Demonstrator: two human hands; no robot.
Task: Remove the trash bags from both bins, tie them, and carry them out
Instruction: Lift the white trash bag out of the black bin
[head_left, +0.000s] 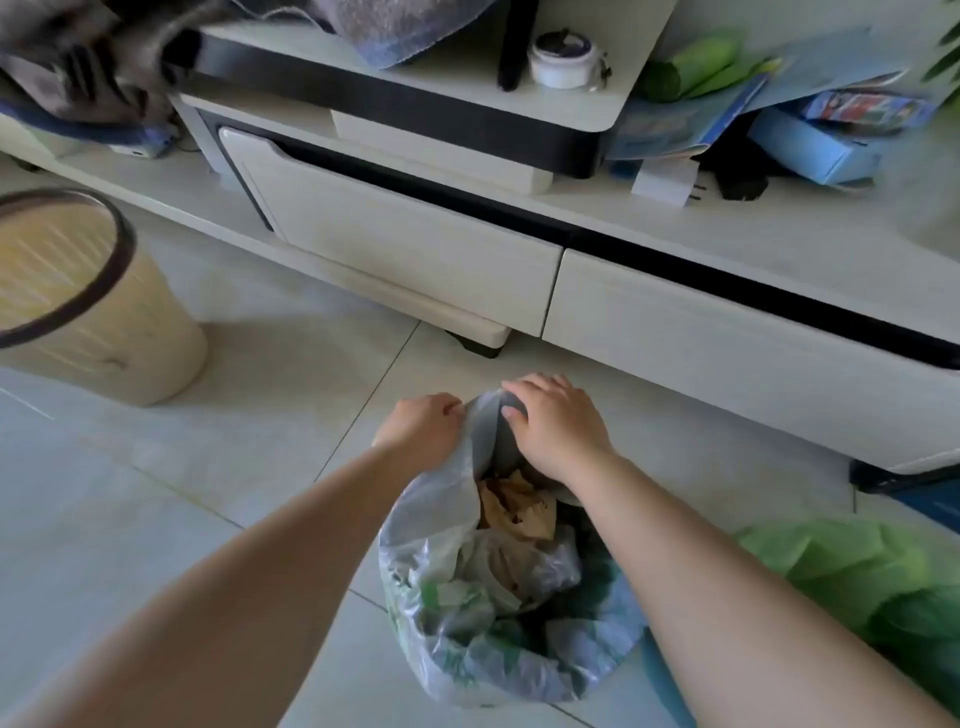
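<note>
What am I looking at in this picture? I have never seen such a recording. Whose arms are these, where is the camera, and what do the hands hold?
There is no machine here. A person wears one camera on the head, and it looks forward and down, so the two bare arms you see are that person's own.

A grey bag full of rubbish stands on the tiled floor. Its mouth is not yet tied, and brown paper shows inside. The left hand grips the bag's far edge in a fist. The right hand holds the same edge beside it, fingers over it and thumb under.

At the left stands a beige bin; no bag shows in it. A green bag lies at the right. Behind is a white cabinet.
</note>
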